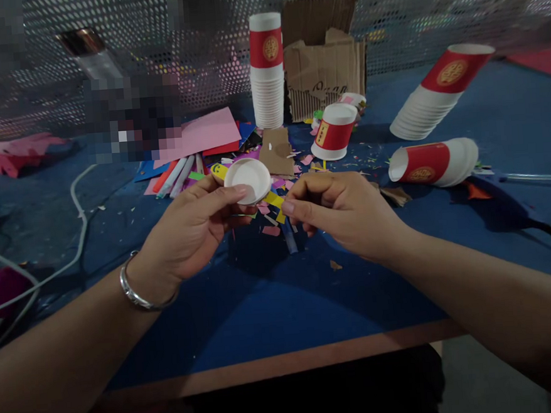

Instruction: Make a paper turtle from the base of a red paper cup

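Note:
My left hand (194,221) pinches a shallow white round piece (248,178), like the cut-off base of a paper cup, with the thumb on its face. From its upper left edge a yellow piece with a smiley face (218,170) sticks out. On its lower right a yellow paper strip (274,199) reaches toward my right hand (344,211). The fingers of that hand are curled, thumb and forefinger closed at the strip's end. Paper scraps (271,231) lie on the table below and behind both hands.
A tall paper-cup stack (266,68) stands at the back beside torn cardboard (325,71). One upside-down cup (334,132) is nearer. At right are a leaning stack (442,91) and cups on their side (430,163). Pens (176,175), pink paper (209,132) and a white cable (76,201) lie left.

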`<state>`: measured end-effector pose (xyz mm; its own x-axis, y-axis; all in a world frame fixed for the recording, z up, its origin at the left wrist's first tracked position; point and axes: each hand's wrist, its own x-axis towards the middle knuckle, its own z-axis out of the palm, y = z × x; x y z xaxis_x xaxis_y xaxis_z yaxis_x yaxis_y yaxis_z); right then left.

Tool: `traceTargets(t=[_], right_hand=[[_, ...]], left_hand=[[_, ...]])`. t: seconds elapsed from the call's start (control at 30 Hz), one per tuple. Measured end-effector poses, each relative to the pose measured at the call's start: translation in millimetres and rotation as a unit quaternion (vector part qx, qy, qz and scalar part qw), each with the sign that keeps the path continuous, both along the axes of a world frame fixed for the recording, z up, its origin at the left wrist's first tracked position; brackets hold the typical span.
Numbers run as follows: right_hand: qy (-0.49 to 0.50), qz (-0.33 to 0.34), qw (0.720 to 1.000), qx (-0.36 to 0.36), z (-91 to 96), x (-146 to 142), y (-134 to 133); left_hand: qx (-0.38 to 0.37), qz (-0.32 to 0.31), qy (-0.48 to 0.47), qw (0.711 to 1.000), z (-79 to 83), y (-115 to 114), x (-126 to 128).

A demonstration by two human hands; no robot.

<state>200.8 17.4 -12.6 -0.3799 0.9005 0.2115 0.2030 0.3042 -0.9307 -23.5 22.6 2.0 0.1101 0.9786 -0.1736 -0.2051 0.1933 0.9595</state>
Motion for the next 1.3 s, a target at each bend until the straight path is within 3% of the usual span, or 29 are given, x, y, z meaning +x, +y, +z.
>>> traceTargets(t=[0.73, 1.0, 1.3], right_hand=[[-0.006, 0.002, 1.000, -0.025, 3.0, -0.4, -0.8], [-0.009, -0.057, 0.998, -0.010, -1.1, 0.3, 1.2], [-0.006, -0.051, 0.999, 0.008, 2.8, 0.2, 1.0]], left_hand=[[0.008, 0.016, -0.008, 1.000, 0.5, 0.0, 2.2], [0.066, 0.025, 0.026, 0.997, -0.7, -0.1, -0.1], [0.059, -0.005, 0.036, 0.998, -1.1, -8.5, 6.7]])
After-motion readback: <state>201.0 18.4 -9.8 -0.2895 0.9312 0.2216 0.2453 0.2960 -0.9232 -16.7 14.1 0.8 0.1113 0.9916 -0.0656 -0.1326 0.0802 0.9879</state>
